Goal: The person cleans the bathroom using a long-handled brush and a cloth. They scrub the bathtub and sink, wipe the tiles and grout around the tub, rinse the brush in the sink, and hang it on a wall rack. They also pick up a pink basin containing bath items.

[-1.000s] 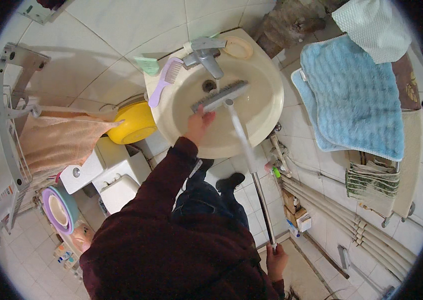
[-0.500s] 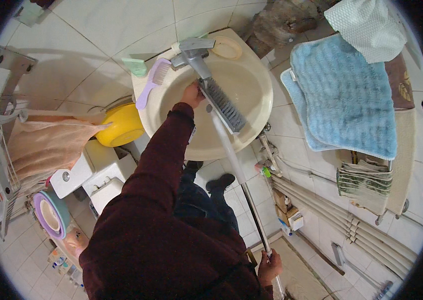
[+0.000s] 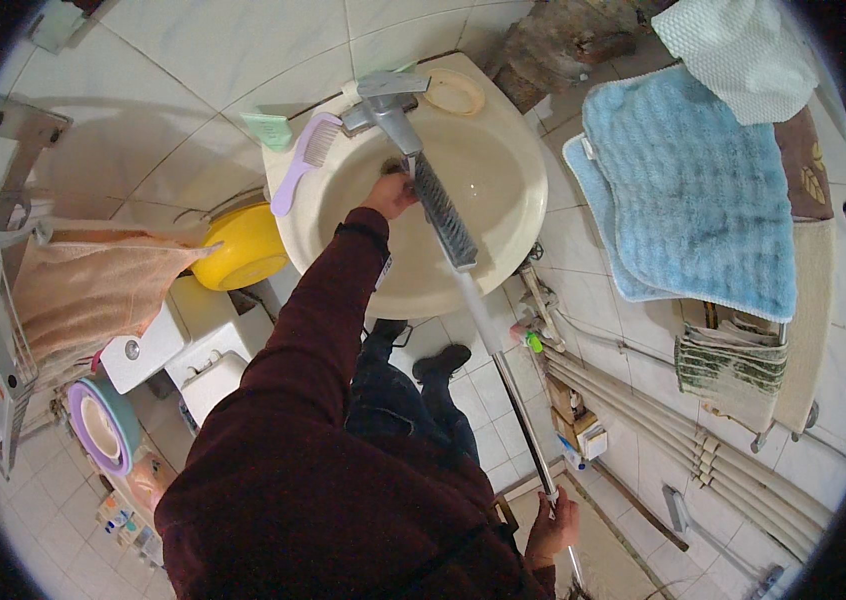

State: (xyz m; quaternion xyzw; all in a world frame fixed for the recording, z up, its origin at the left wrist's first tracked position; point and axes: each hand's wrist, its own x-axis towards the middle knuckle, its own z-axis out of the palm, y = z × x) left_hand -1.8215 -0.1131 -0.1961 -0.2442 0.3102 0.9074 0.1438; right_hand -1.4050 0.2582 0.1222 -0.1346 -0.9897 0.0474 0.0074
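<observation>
A long-handled floor brush [image 3: 448, 222] with grey bristles lies slantwise over the cream washbasin [image 3: 525, 215]. Its shiny pole [image 3: 526, 420] runs down to the lower right. At the upper part of the bristle head, the closed fingers of my left hand [image 3: 390, 195] press against its edge; the fingertips are partly hidden, and a small dark patch shows beside them. Lower down, my right hand [image 3: 553, 527] grips the pole. Behind the brush head stands a grey tap [image 3: 389, 112]. A lilac comb [image 3: 306, 163] rests on the basin's left rim.
A soap dish [image 3: 454, 95] sits at the basin's back right. To the left are a yellow basin [image 3: 248, 248] and a peach cloth [image 3: 103, 285]. Blue towels [image 3: 688, 190] hang at the right, above wall pipes [image 3: 688, 445]. My shoes show on the tiled floor below.
The brush head has turned about its length and now lies more in line with the pole. My left hand has shifted slightly right, and my right hand has moved slightly right with the pole.
</observation>
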